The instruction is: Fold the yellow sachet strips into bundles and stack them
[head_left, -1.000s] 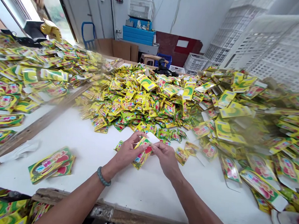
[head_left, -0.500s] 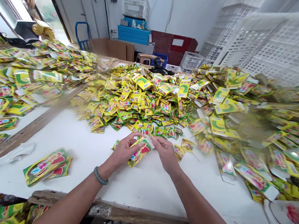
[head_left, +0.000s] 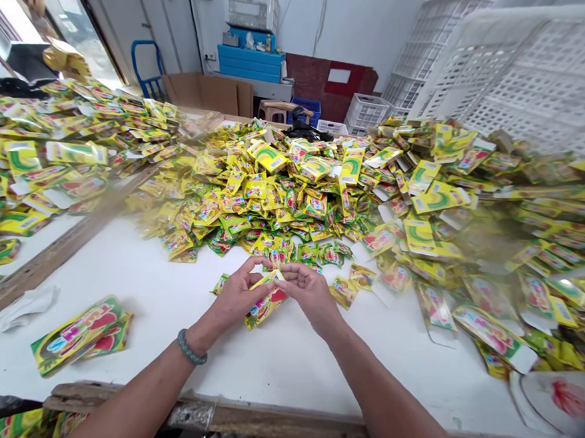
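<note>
A small yellow-green printed carton [head_left: 265, 306] is tilted above the white tabletop, between my two hands. My left hand [head_left: 241, 287] grips it along its left side, thumb across the printed face. At the carton's upper end, my right hand [head_left: 310, 293] pinches the flap area with thumb and fingers; the flap is partly hidden by them. Just beyond my hands lies a heap of small yellow and green sachets [head_left: 274, 201]. A few loose sachets [head_left: 343, 291] rest right of my right hand. Two printed cartons [head_left: 78, 334] lie overlapped at the left.
Piles of cartons [head_left: 439, 196] spread across the right side, with more beyond a wooden strip [head_left: 70, 243] at left. White crates [head_left: 522, 81] stack at the back right. A bowl with a red flower [head_left: 568, 398] sits at the right edge. White paper [head_left: 13, 313] lies at left.
My right hand's fingers have moved over the carton's top end, and the white flap that stood out there is now mostly covered. The whole view has shifted slightly.
</note>
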`<action>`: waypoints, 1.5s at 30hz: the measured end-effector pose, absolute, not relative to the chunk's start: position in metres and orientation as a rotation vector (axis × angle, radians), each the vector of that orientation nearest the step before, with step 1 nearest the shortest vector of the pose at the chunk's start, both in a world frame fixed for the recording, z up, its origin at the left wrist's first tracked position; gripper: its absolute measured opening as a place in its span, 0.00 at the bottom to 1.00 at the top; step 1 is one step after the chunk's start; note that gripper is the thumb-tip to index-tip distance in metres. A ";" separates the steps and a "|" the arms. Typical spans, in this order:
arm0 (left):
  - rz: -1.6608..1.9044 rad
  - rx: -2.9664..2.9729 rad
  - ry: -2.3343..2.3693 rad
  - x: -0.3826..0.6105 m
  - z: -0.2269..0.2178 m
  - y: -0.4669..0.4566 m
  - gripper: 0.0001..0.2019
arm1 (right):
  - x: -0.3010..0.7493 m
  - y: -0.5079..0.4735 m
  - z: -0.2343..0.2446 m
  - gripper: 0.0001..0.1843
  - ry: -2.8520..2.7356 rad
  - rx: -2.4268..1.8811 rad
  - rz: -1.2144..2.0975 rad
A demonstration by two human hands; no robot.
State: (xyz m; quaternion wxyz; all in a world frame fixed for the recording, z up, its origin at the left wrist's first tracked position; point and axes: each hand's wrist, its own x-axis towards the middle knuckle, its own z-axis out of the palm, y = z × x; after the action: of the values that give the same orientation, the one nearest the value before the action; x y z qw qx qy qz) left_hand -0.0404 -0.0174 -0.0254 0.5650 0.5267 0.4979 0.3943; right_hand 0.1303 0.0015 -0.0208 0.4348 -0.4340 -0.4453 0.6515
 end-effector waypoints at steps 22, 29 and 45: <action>1.056 1.168 1.206 -0.039 -0.021 -0.018 0.26 | 0.127 -0.010 -0.015 0.10 -1.432 -1.166 1.190; 1.146 1.071 1.190 -0.040 -0.019 -0.015 0.30 | 0.132 -0.002 -0.019 0.11 -1.193 -1.135 1.404; 1.190 1.281 1.187 -0.039 -0.013 -0.019 0.28 | 0.140 0.003 -0.013 0.13 -1.229 -1.118 1.406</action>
State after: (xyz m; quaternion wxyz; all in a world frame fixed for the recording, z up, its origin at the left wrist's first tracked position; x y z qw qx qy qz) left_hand -0.0390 -0.0189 -0.0128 0.4917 0.5278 0.4892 0.4903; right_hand 0.1399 0.0026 -0.0135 0.4640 -0.4550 -0.5001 0.5723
